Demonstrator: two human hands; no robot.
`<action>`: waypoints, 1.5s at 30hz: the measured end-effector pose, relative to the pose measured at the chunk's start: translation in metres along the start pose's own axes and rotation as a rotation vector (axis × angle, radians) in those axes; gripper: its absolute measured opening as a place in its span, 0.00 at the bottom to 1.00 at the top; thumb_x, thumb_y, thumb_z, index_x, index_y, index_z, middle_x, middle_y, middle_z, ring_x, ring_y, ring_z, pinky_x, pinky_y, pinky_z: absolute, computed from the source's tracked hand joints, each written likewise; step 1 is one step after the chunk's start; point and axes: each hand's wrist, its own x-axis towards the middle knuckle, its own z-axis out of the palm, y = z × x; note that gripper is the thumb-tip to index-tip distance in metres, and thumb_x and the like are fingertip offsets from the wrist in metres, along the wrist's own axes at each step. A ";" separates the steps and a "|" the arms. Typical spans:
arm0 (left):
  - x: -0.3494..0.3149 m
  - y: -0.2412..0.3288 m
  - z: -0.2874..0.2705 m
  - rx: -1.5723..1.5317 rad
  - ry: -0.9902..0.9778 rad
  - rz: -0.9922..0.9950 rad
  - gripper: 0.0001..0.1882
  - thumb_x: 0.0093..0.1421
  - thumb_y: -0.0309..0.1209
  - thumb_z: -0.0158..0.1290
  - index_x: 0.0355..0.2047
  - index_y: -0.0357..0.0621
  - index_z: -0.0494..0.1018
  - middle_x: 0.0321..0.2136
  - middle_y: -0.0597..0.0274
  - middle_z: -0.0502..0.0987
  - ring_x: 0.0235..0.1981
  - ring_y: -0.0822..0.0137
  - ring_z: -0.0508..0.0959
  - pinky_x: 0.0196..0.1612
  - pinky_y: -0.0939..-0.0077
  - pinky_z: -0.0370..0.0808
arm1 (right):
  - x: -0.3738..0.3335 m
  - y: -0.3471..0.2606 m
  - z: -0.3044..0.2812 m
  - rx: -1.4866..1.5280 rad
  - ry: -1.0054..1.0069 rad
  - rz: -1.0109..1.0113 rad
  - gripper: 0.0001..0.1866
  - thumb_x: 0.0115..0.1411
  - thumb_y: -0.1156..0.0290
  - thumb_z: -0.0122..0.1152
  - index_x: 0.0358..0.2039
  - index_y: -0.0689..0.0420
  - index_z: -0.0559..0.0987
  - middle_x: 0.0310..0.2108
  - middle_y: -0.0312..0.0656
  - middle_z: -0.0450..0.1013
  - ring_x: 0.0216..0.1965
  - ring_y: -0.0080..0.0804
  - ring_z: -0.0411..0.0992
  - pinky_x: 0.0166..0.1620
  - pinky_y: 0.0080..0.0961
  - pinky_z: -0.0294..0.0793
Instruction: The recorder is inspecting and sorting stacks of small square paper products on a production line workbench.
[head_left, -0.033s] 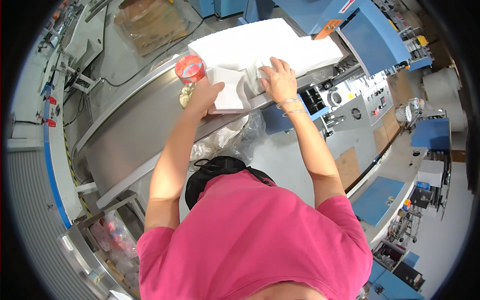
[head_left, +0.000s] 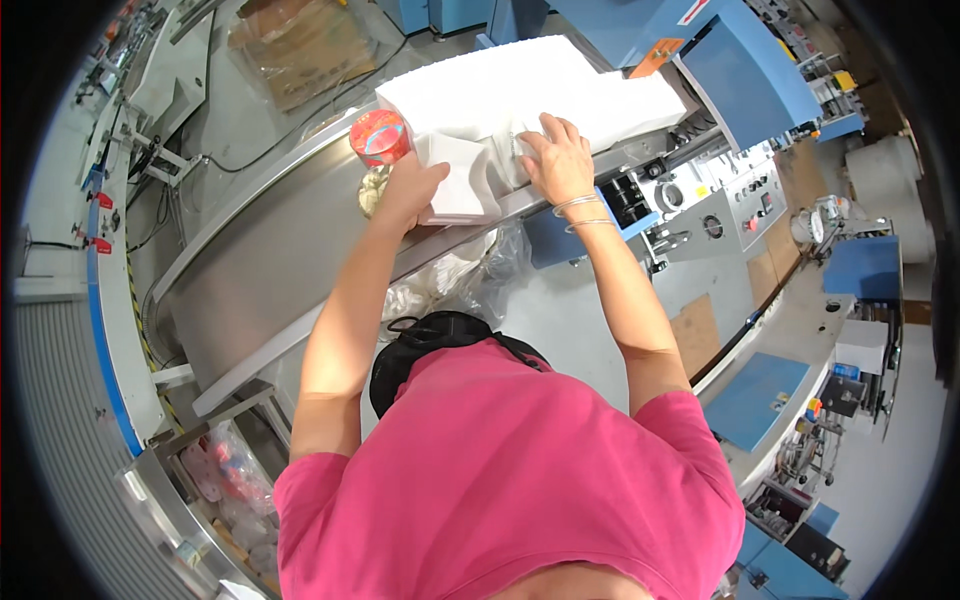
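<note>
A stack of white paper-like sheets (head_left: 460, 182) lies at the near edge of the metal conveyor-like table (head_left: 270, 270). My left hand (head_left: 408, 190) is closed on its left side, thumb on top. Over translucent plastic film (head_left: 508, 160) at the stack's right, my right hand (head_left: 560, 165) bends its fingers and appears to pinch the film; its fingertips are partly hidden. Just beyond my left hand is a round red patterned container (head_left: 380, 138). A cream-coloured bundle (head_left: 372, 190) sits beside that hand, partly covered by it. Behind both hands spreads a long white pile (head_left: 500, 85).
Crumpled clear plastic bags (head_left: 490, 270) hang below the table's near edge. To the right stands a grey control panel (head_left: 750, 205) with blue machinery (head_left: 750, 80) behind it. A metal frame bin (head_left: 230, 470) holding plastic-wrapped things is at lower left. Cardboard (head_left: 300, 60) lies beyond the table.
The near left corner of the white stack has lifted very slightly. Both hands stay in nearly the same place.
</note>
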 end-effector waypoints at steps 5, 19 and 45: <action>0.011 0.018 0.014 0.153 0.036 -0.156 0.23 0.51 0.29 0.50 0.43 0.20 0.65 0.27 0.43 0.74 0.17 0.58 0.75 0.13 0.68 0.67 | -0.002 0.003 -0.002 0.029 -0.011 -0.009 0.19 0.46 0.68 0.65 0.41 0.46 0.79 0.52 0.44 0.66 0.54 0.43 0.62 0.52 0.38 0.64; 0.009 0.018 0.027 0.111 0.184 -0.165 0.22 0.50 0.28 0.50 0.40 0.19 0.67 0.32 0.44 0.74 0.28 0.58 0.77 0.20 0.65 0.76 | 0.000 -0.001 -0.003 0.025 0.093 -0.172 0.15 0.45 0.72 0.63 0.37 0.51 0.79 0.51 0.41 0.67 0.54 0.41 0.63 0.51 0.36 0.65; 0.041 0.000 0.060 0.382 0.231 -0.140 0.25 0.51 0.35 0.53 0.44 0.25 0.67 0.42 0.33 0.73 0.46 0.45 0.74 0.51 0.62 0.70 | 0.081 -0.026 0.014 0.826 -0.792 0.527 0.31 0.58 0.44 0.49 0.37 0.65 0.77 0.15 0.41 0.69 0.19 0.31 0.67 0.28 0.28 0.71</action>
